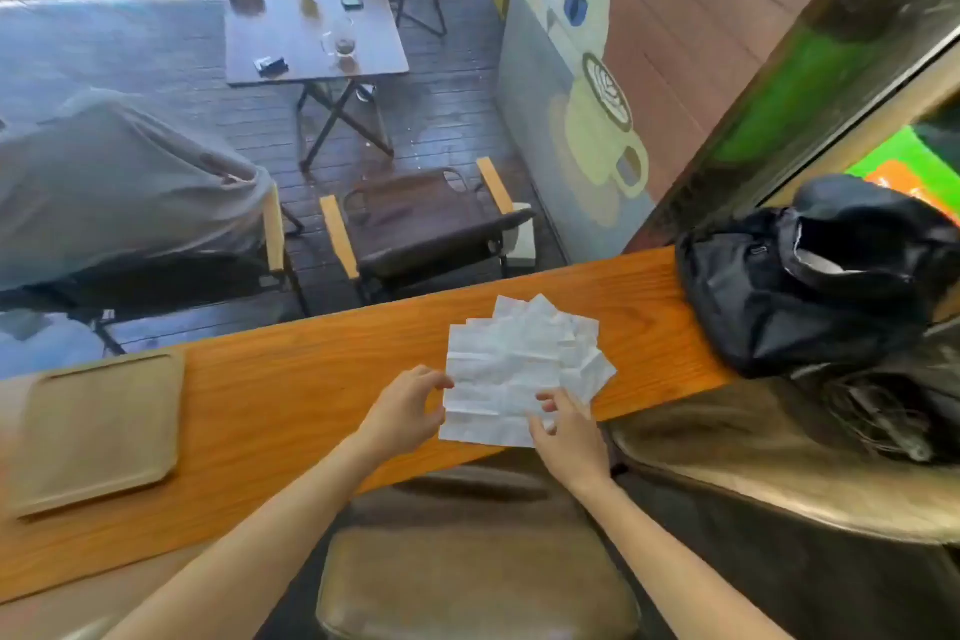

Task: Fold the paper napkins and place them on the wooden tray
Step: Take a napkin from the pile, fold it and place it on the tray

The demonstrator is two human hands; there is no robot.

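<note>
Several white paper napkins [524, 359] lie unfolded and fanned out in an overlapping pile on the orange wooden counter [291, 395]. The topmost napkin shows crease lines. My left hand [402, 411] sits at the pile's left edge, fingers curled and touching the top napkin's side. My right hand [563, 431] rests on the napkin's near right corner, fingertips pressing the paper. Neither hand has lifted a napkin. The wooden tray [98, 431] lies far left on the counter with nothing on it.
A black bag [810, 276] sits on the counter's right end, close to the napkins. A brown stool seat [467, 582] is below me. Beyond the counter are folding chairs [426, 224], a table [317, 36] with glasses and a covered shape at left.
</note>
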